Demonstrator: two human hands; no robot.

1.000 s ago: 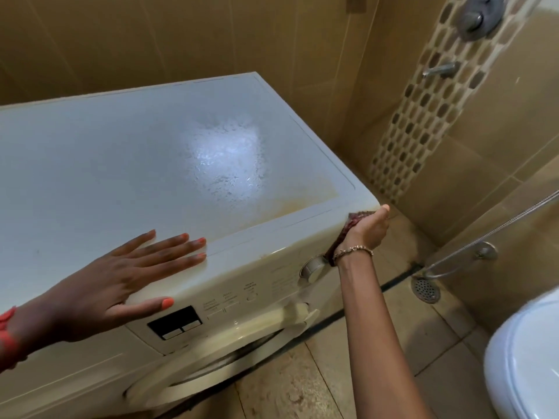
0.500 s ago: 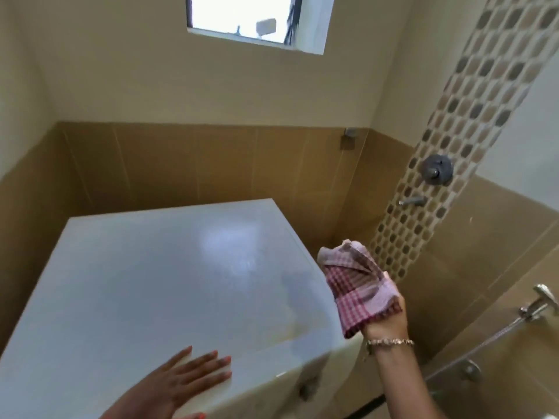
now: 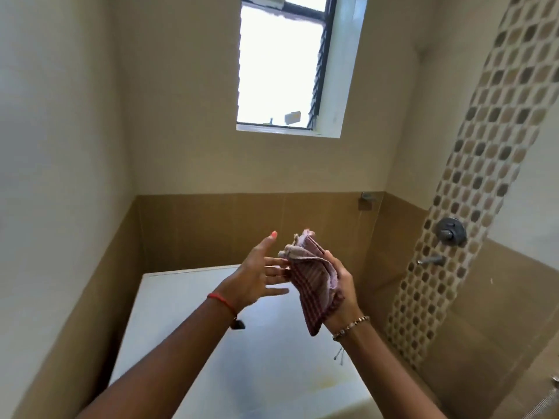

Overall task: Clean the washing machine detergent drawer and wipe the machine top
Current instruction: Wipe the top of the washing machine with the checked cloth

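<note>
A red and white checked cloth (image 3: 311, 279) is bunched in my right hand (image 3: 341, 285), held up in the air above the washing machine's white top (image 3: 263, 376). My left hand (image 3: 260, 276) is raised beside it, fingers spread, fingertips touching or almost touching the cloth's left edge. The machine top shows a faint yellowish stain (image 3: 329, 381) near its front right. The detergent drawer and the machine's front are out of view.
Brown tiled walls close in the machine at the back and left. A shower mixer knob (image 3: 450, 231) and spout (image 3: 431, 260) sit on the mosaic strip to the right. A bright window (image 3: 281, 65) is high on the back wall.
My view has tilted up from the machine's front to the wall. My right hand lifted the cloth off the front corner. My left hand left the machine top and rose to the cloth.
</note>
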